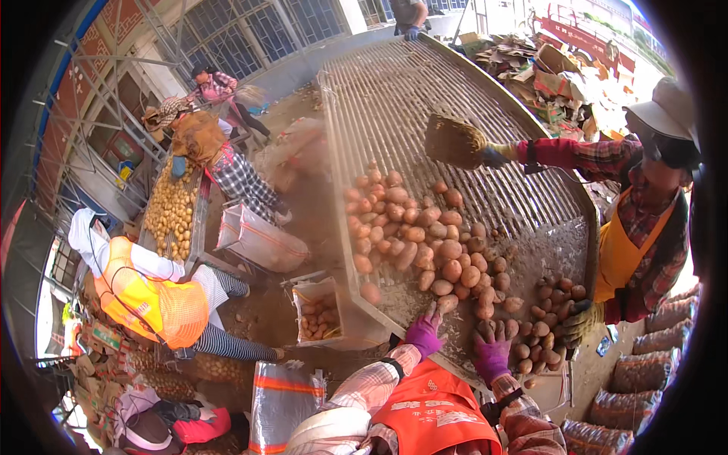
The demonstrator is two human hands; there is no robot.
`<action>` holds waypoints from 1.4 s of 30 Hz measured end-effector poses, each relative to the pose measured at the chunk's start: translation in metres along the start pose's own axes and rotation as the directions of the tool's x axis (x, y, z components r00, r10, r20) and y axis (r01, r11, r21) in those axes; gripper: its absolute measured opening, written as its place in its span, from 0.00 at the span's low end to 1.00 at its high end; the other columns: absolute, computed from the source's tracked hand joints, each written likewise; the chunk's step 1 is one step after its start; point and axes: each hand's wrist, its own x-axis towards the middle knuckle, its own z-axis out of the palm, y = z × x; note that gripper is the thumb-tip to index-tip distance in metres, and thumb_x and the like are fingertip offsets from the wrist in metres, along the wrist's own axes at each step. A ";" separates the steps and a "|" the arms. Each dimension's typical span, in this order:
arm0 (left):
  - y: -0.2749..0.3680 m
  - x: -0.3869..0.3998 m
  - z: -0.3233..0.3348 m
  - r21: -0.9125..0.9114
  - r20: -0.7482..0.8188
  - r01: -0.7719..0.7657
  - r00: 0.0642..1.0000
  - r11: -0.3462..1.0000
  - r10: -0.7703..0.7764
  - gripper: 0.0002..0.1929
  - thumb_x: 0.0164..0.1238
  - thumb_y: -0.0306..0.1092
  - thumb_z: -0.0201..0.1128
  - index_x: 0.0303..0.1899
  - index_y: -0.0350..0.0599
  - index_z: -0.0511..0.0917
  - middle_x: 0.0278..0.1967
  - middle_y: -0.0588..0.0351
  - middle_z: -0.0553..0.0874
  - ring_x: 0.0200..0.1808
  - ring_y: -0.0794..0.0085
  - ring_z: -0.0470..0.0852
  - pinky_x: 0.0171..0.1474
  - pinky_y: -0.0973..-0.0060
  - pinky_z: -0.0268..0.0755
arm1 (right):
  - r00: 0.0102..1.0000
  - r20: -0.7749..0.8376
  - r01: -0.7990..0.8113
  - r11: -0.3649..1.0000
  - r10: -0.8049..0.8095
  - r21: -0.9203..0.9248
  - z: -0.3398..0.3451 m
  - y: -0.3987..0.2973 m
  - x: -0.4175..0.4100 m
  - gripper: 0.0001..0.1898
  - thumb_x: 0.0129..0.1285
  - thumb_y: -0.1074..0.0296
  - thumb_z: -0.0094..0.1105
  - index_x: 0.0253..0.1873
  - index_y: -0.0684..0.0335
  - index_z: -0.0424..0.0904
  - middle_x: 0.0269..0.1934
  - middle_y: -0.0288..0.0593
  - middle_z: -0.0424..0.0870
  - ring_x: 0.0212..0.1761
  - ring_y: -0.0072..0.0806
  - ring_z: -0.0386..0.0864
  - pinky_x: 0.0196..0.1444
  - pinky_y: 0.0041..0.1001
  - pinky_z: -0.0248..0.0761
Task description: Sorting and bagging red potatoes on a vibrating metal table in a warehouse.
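My left hand (426,333), in a purple glove, rests at the near edge of a slatted sorting table (409,85), its fingertips beside a reddish potato (447,303). Farther right, my right hand (492,352), gloved in purple too, lies with fingers apart against the front of the potatoes. Neither hand grips anything that I can see. A large heap of dusty potatoes (421,233) spreads over the table's lower half. To the right of my right hand is a group of smaller potatoes (543,330), next to a co-worker's gloved hand (586,321).
That co-worker (642,227) holds a straw hand broom (455,141) over the slats. An open sack of potatoes (318,318) stands left of the table. Filled sacks (640,372) line the right. Several people work at left around a second potato table (199,222).
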 end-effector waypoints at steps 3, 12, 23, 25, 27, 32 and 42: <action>-0.009 0.000 0.007 -0.118 0.002 0.098 0.995 0.988 -0.099 0.53 0.57 0.52 0.73 0.78 0.44 0.50 0.77 0.44 0.59 0.69 0.47 0.69 0.73 0.57 0.63 | 0.987 0.027 -0.160 0.986 0.159 0.046 -0.007 0.020 -0.031 0.24 0.50 0.50 0.69 0.53 0.50 0.83 0.67 0.53 0.71 0.72 0.57 0.63 0.73 0.60 0.52; 0.011 -0.001 -0.024 0.110 0.123 0.097 0.986 0.989 -0.110 0.52 0.58 0.53 0.72 0.78 0.42 0.51 0.75 0.42 0.61 0.63 0.50 0.74 0.68 0.57 0.65 | 0.864 0.088 -0.499 0.867 0.496 0.017 -0.004 0.122 -0.037 0.26 0.56 0.58 0.66 0.61 0.53 0.79 0.65 0.53 0.75 0.72 0.53 0.65 0.74 0.49 0.55; 0.012 -0.005 -0.001 0.119 0.049 0.054 0.997 0.991 -0.060 0.46 0.63 0.54 0.66 0.76 0.41 0.56 0.77 0.42 0.59 0.70 0.49 0.67 0.73 0.55 0.59 | 0.858 0.390 -0.421 0.893 0.335 0.157 0.040 0.115 0.031 0.31 0.49 0.54 0.68 0.63 0.46 0.78 0.65 0.56 0.74 0.72 0.57 0.66 0.71 0.53 0.59; 0.015 -0.007 -0.006 0.095 0.052 0.038 0.998 0.995 -0.043 0.47 0.62 0.55 0.67 0.76 0.41 0.57 0.76 0.41 0.60 0.71 0.48 0.66 0.74 0.54 0.58 | 0.910 0.338 -0.257 0.966 0.239 0.008 0.015 0.099 -0.009 0.29 0.46 0.53 0.70 0.57 0.46 0.80 0.61 0.52 0.77 0.68 0.52 0.70 0.66 0.51 0.63; 0.005 -0.005 0.008 0.108 0.016 -0.022 1.000 0.994 0.021 0.52 0.58 0.55 0.71 0.78 0.43 0.53 0.77 0.44 0.59 0.65 0.50 0.72 0.70 0.56 0.64 | 0.898 0.282 -0.348 0.937 0.337 -0.013 0.009 0.085 -0.042 0.30 0.46 0.52 0.71 0.58 0.47 0.79 0.59 0.50 0.77 0.66 0.53 0.70 0.66 0.51 0.62; -0.010 0.003 0.013 0.189 -0.032 -0.094 0.994 0.978 0.102 0.47 0.55 0.55 0.71 0.71 0.34 0.64 0.70 0.37 0.69 0.65 0.44 0.70 0.70 0.54 0.63 | 0.885 0.189 -0.443 0.894 0.426 0.060 -0.027 0.083 -0.079 0.29 0.51 0.53 0.69 0.60 0.49 0.79 0.59 0.49 0.75 0.68 0.52 0.69 0.66 0.52 0.63; 0.085 0.013 0.031 -0.094 0.162 0.096 0.983 0.991 -0.080 0.49 0.55 0.53 0.73 0.75 0.41 0.59 0.70 0.30 0.67 0.71 0.38 0.67 0.71 0.52 0.64 | 0.910 -0.111 -0.350 0.885 0.399 0.308 -0.030 0.083 -0.035 0.28 0.53 0.61 0.69 0.60 0.59 0.77 0.60 0.50 0.75 0.66 0.50 0.71 0.73 0.47 0.59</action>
